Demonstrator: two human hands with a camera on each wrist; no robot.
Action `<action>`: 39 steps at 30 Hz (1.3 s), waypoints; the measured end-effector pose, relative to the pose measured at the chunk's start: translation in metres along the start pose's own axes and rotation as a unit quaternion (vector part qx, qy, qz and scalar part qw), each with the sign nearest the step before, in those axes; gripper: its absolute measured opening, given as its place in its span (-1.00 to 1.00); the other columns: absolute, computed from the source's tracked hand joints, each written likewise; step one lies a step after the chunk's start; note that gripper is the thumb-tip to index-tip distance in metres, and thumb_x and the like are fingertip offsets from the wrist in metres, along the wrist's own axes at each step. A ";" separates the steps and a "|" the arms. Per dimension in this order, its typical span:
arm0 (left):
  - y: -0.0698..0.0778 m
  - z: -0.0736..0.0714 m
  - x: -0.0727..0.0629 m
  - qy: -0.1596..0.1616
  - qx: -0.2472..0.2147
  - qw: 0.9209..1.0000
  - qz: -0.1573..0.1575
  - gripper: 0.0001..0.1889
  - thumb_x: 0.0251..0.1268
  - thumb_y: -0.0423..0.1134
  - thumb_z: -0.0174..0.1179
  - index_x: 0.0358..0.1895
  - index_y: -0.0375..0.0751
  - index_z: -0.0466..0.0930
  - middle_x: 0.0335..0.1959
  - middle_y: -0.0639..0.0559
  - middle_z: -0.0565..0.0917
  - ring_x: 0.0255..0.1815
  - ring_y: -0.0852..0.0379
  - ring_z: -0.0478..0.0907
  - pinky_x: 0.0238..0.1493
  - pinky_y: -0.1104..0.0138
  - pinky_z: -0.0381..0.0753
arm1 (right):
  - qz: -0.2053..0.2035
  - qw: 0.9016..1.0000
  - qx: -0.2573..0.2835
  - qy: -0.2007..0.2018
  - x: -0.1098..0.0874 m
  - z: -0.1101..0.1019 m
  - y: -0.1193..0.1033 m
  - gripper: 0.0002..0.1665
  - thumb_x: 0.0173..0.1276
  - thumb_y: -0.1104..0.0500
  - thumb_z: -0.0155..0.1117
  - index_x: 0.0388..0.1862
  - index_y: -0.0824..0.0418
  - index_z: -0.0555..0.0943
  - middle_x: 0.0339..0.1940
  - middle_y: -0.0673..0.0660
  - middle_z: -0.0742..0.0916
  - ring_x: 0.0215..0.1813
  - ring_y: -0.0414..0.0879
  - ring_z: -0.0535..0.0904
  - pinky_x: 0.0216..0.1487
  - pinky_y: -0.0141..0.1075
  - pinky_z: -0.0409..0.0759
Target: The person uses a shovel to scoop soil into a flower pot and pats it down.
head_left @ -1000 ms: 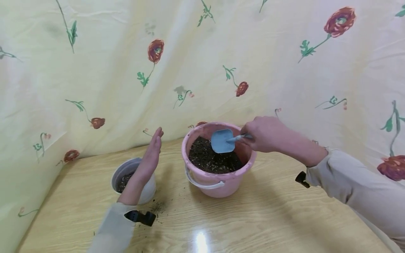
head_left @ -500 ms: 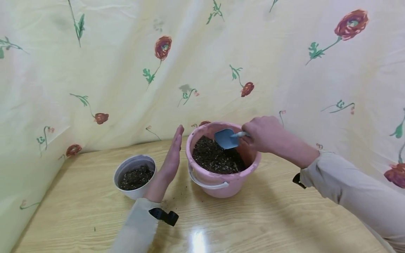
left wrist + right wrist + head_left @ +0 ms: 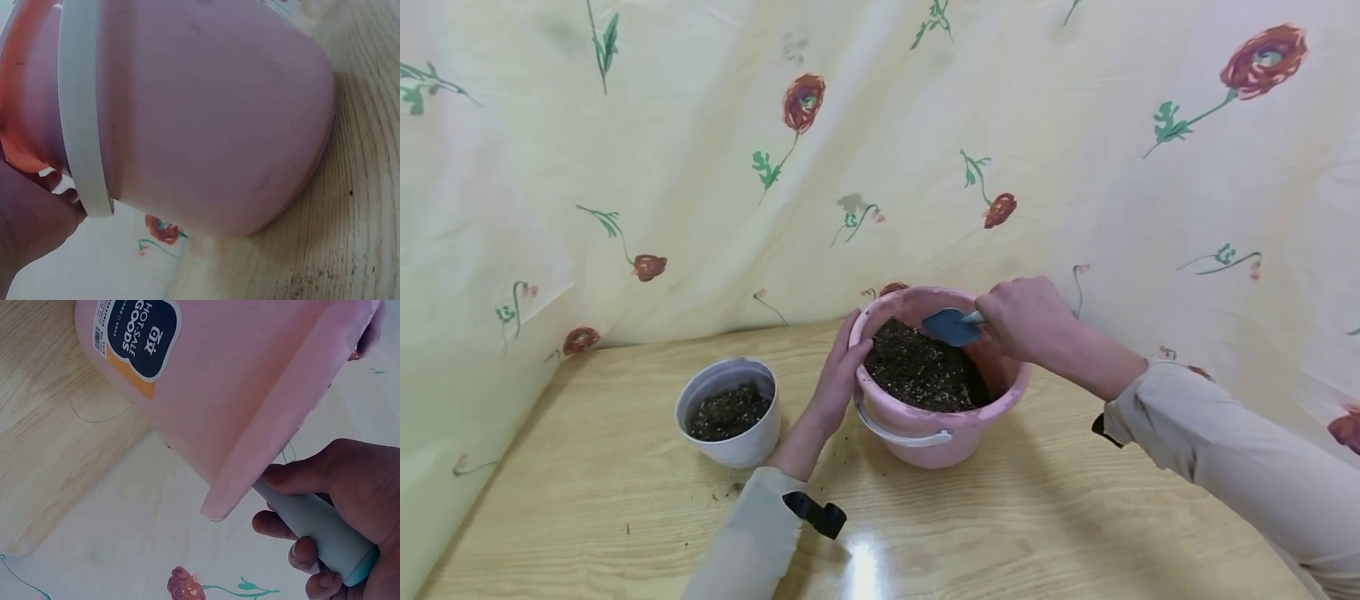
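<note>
Pink bucket (image 3: 977, 433), right of the white pot (image 3: 748, 450): rigid, heavy with soil (image 3: 925, 371), I judge; best held by its rim (image 3: 981, 412), which the left hand (image 3: 835, 382) grips. Blue trowel (image 3: 952, 327), blade within the bucket's far side: likely light, stiff; right hand (image 3: 1022, 315) curled round its handle (image 3: 319, 531).

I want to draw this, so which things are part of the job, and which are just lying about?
Part of the job:
blue trowel, in the right hand
pink bucket of dark soil, held by the left hand
white pot, probably, as it has soil too

Just lying about:
soil crumbs on the table
flowered cloth behind
</note>
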State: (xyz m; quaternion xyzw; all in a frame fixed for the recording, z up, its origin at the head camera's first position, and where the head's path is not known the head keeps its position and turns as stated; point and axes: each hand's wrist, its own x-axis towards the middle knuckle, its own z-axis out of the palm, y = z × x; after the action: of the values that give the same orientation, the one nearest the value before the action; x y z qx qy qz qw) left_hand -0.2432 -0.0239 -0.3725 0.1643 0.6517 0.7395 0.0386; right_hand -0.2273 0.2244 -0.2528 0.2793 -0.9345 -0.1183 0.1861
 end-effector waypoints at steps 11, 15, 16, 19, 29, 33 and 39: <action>0.003 0.005 0.001 0.018 -0.020 0.999 0.035 -0.36 0.40 -0.23 -0.17 0.54 -0.13 -0.05 0.53 -0.08 0.05 0.53 0.00 -0.06 0.48 0.05 -0.13 | -0.018 1.000 -0.007 0.007 0.010 0.003 0.001 -0.45 0.09 0.31 0.34 -0.81 0.04 0.17 -0.79 -0.03 0.35 -0.68 -0.12 0.27 -0.71 -0.21 0.34; 0.002 0.008 0.003 0.040 -0.017 0.998 0.054 -0.35 0.36 -0.27 -0.15 0.52 -0.22 -0.01 0.51 -0.12 0.10 0.51 0.00 -0.01 0.48 0.10 -0.10 | -0.021 1.000 -0.004 0.010 0.012 0.003 0.002 -0.44 0.11 0.30 0.33 -0.81 0.04 0.18 -0.79 -0.02 0.38 -0.69 -0.11 0.31 -0.71 -0.17 0.38; 0.002 0.008 0.003 0.044 -0.013 0.997 0.057 -0.35 0.36 -0.27 -0.15 0.52 -0.23 0.00 0.51 -0.12 0.11 0.51 0.00 0.00 0.48 0.11 -0.08 | -0.022 1.000 -0.003 0.009 0.012 0.003 0.002 -0.44 0.11 0.29 0.34 -0.81 0.04 0.18 -0.79 -0.02 0.38 -0.69 -0.11 0.32 -0.71 -0.16 0.39; 0.002 0.008 0.002 0.055 0.013 0.996 0.064 -0.37 0.36 -0.29 -0.15 0.51 -0.23 0.03 0.50 -0.13 0.14 0.50 0.00 0.03 0.48 0.11 -0.05 | -0.025 1.000 0.001 0.005 0.012 0.004 0.002 -0.46 0.09 0.28 0.36 -0.81 0.04 0.20 -0.78 -0.02 0.40 -0.68 -0.11 0.33 -0.69 -0.16 0.42; 0.002 0.002 0.000 0.054 0.136 0.984 0.097 -0.41 0.40 -0.28 -0.12 0.50 -0.18 0.11 0.47 -0.11 0.24 0.48 -0.03 0.13 0.45 0.06 0.07 | -0.035 0.999 0.024 -0.010 0.013 0.010 0.000 -0.50 0.05 0.26 0.37 -0.80 0.05 0.23 -0.79 -0.02 0.38 -0.68 -0.12 0.29 -0.69 -0.19 0.38; -0.001 0.000 0.002 0.057 0.177 0.976 0.108 -0.41 0.38 -0.25 -0.13 0.48 -0.16 0.16 0.44 -0.08 0.29 0.45 -0.01 0.19 0.43 0.08 0.13 | -0.033 0.998 0.039 -0.023 0.015 0.014 0.004 -0.52 0.03 0.25 0.38 -0.80 0.04 0.26 -0.79 -0.03 0.38 -0.67 -0.11 0.31 -0.68 -0.18 0.38; -0.006 0.000 0.004 0.053 0.199 0.971 0.123 -0.42 0.37 -0.22 -0.16 0.47 -0.18 0.17 0.44 -0.08 0.30 0.44 -0.03 0.21 0.41 0.05 0.15 | -0.041 0.997 0.051 -0.042 0.018 0.020 0.011 -0.57 0.02 0.23 0.41 -0.78 0.04 0.33 -0.78 -0.05 0.40 -0.65 -0.11 0.32 -0.64 -0.19 0.40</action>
State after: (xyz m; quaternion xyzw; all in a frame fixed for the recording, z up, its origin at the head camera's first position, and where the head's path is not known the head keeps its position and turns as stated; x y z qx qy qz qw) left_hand -0.2476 -0.0216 -0.3775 0.2087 0.7614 0.6018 -0.1208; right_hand -0.2544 0.2258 -0.2621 0.3210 -0.9342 -0.0895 0.1272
